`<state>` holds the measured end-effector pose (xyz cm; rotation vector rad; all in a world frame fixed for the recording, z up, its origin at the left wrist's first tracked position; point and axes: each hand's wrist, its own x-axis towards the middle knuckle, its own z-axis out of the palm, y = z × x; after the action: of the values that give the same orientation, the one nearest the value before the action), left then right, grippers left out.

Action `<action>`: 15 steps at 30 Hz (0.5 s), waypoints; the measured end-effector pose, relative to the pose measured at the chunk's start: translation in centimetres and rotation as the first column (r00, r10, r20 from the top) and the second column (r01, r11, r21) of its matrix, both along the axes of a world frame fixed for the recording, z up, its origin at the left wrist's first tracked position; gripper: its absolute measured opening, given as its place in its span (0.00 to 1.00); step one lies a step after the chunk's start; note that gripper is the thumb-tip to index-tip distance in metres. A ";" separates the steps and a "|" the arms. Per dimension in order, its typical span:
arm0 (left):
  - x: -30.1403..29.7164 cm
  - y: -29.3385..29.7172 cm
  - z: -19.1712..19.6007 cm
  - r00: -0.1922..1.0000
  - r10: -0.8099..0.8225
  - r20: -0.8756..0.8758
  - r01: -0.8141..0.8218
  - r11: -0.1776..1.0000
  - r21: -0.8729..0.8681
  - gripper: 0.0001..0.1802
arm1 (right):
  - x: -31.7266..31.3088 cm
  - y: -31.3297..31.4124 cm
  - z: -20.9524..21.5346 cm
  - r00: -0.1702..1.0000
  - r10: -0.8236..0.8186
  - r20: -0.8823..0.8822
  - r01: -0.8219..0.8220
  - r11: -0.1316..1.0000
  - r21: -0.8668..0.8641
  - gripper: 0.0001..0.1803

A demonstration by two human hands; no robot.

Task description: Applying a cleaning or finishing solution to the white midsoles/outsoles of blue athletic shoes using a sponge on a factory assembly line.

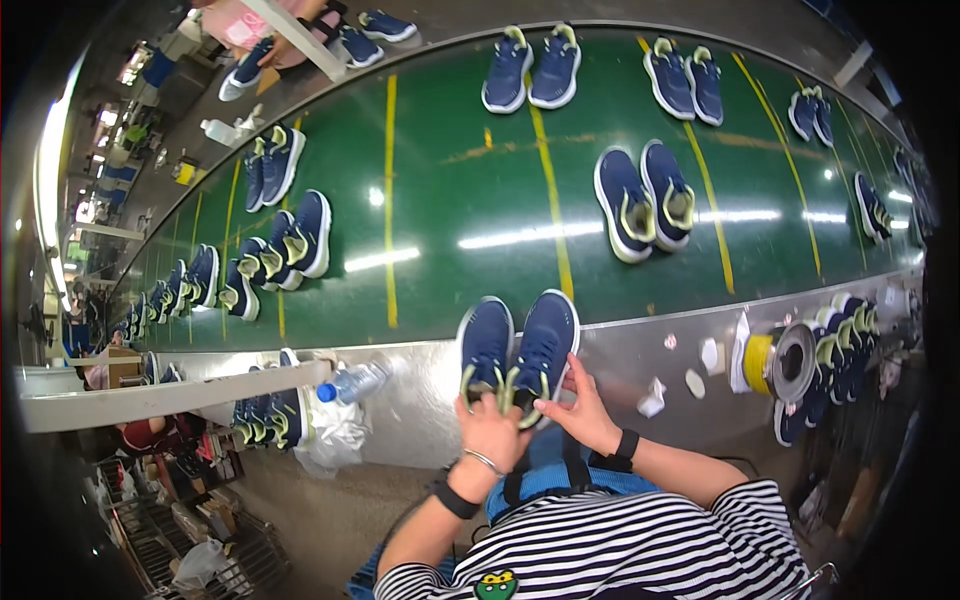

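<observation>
Two navy sneakers with white soles and lime lining are in front of me, toes pointing away over the near edge of the green conveyor. My left hand (pixel 492 432) is closed at the heels, its fingertips at the opening of the left sneaker (pixel 486 340) and close to the other one. What its fingertips do inside is hidden. My right hand (pixel 582 408) grips the right sneaker (pixel 546 335), thumb at the heel collar and fingers along the outer side.
Pairs of similar sneakers (pixel 622 205) stand on the green conveyor belt (pixel 440 200). Along the metal ledge (pixel 620 370) are a water bottle (pixel 355 383), white scraps (pixel 652 398) and a yellow tape roll (pixel 760 362). A white bar (pixel 170 398) juts in at left. Another person (pixel 270 30) holds a shoe across the belt.
</observation>
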<state>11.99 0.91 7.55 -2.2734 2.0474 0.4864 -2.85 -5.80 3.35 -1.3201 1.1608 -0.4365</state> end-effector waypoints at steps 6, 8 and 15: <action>-3.2 5.3 -4.0 0.975 0.011 -0.222 -0.053 0.981 -0.187 0.20 | -3.4 2.9 -4.7 0.999 0.039 -0.018 -0.041 0.990 -0.135 0.51; -1.9 6.6 -4.1 0.931 0.011 -0.365 -0.109 0.963 -0.248 0.20 | -3.9 3.4 -4.6 1.000 0.003 -0.010 -0.004 0.995 -0.102 0.51; 3.3 7.4 -8.4 0.564 0.280 -0.777 -0.556 0.824 -0.106 0.25 | -2.7 6.4 -6.8 0.988 -0.130 0.087 0.134 0.990 -0.043 0.49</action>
<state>15.24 8.26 -0.87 -3.2179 1.8884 1.4027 -5.53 0.59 -3.43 -1.2589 1.1774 -0.6155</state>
